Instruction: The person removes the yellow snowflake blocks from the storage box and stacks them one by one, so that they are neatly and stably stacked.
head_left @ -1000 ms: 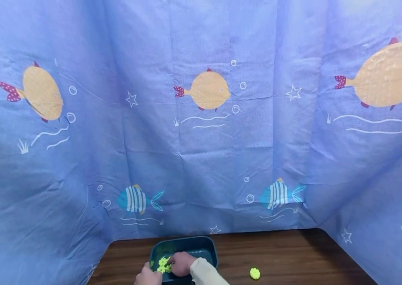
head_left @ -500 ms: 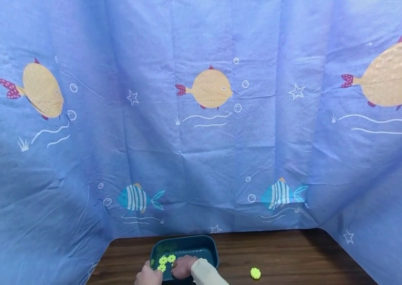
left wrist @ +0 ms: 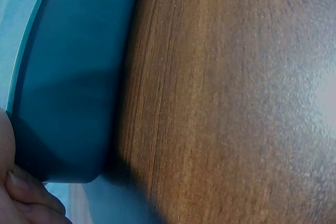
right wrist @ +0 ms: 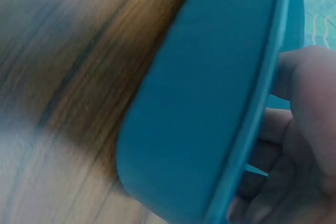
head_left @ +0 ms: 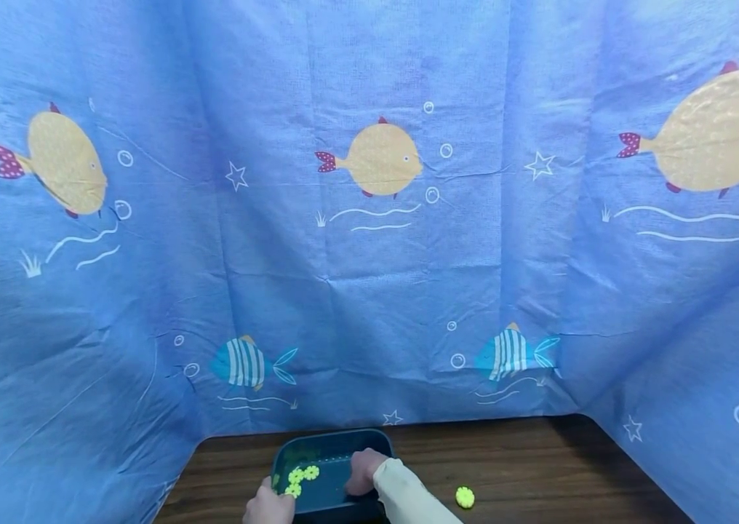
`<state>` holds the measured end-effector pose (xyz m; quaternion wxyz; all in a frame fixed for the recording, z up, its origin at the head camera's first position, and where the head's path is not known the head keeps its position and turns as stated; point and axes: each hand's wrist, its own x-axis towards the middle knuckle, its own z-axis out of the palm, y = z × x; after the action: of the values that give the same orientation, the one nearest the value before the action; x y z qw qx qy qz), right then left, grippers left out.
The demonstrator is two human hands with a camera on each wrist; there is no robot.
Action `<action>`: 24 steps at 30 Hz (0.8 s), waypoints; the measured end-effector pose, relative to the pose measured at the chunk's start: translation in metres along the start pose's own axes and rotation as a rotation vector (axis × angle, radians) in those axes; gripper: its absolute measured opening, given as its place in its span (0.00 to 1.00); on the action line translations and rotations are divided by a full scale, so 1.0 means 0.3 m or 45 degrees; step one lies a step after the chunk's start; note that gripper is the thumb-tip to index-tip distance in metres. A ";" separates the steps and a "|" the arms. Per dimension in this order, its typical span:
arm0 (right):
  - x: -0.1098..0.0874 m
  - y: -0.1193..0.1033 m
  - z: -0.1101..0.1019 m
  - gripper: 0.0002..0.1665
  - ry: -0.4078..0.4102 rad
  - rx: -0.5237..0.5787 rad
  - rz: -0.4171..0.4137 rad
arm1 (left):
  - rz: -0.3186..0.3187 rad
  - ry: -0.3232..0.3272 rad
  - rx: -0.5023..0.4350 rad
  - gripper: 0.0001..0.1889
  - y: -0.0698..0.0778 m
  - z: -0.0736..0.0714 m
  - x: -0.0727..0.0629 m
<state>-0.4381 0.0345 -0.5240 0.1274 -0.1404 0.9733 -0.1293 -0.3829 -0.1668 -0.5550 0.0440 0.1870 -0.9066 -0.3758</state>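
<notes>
A dark teal tub (head_left: 333, 435) stands at the front of the table, cut by the lower edge of the head view. Around its near left corner my left hand (head_left: 268, 506) grips the rim; the left wrist view has these fingers (left wrist: 32, 195) at that corner. Three yellow-green flower-shaped pieces (head_left: 311, 472) lie at the left inside the tub, close to that hand. My right hand (head_left: 363, 471) reaches down inside the right part, fingers bent. In the right wrist view its thumb (right wrist: 310, 85) shows beyond the rim; its fingertips are hidden, so I cannot tell whether it holds anything.
On the brown wooden table (head_left: 526, 466), right of the tub, lies another yellow-green scalloped piece (head_left: 465, 497). A blue fish-print curtain (head_left: 369, 306) hangs behind the table and along both sides.
My right hand has moved rightward inside the tub, away from the flower pieces, which now show more fully at the left. My left hand stays at the corner.
</notes>
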 end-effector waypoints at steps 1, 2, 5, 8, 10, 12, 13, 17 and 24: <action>0.013 0.010 0.005 0.14 0.006 0.028 -0.008 | -0.004 -0.004 -0.003 0.28 -0.002 0.000 0.000; 0.027 0.019 0.011 0.15 0.011 0.060 -0.013 | -0.010 -0.008 -0.007 0.27 -0.002 0.001 0.000; 0.051 0.036 0.024 0.19 0.030 0.135 -0.045 | -0.022 -0.006 -0.017 0.27 -0.002 0.000 -0.003; 0.046 0.037 0.031 0.17 0.090 0.075 -0.053 | -0.027 -0.001 -0.020 0.27 0.002 0.001 -0.007; 0.029 0.034 0.033 0.14 0.153 0.008 -0.030 | -0.016 0.000 -0.020 0.27 0.003 0.001 -0.008; 0.008 0.028 0.034 0.11 0.212 -0.046 0.000 | -0.001 -0.002 -0.018 0.26 0.003 0.003 -0.008; 0.001 0.026 0.036 0.09 0.234 -0.064 0.007 | 0.004 -0.003 -0.021 0.26 0.002 0.003 -0.008; -0.023 0.011 0.038 0.10 0.300 -0.047 0.010 | 0.006 0.000 -0.023 0.26 -0.002 0.002 -0.009; -0.018 0.007 0.050 0.10 0.370 -0.018 0.023 | -0.011 0.002 -0.009 0.29 0.004 -0.001 -0.008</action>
<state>-0.4293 0.0347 -0.5375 -0.0147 -0.1124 0.9836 -0.1401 -0.3809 -0.1653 -0.5538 0.0437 0.1911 -0.9044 -0.3790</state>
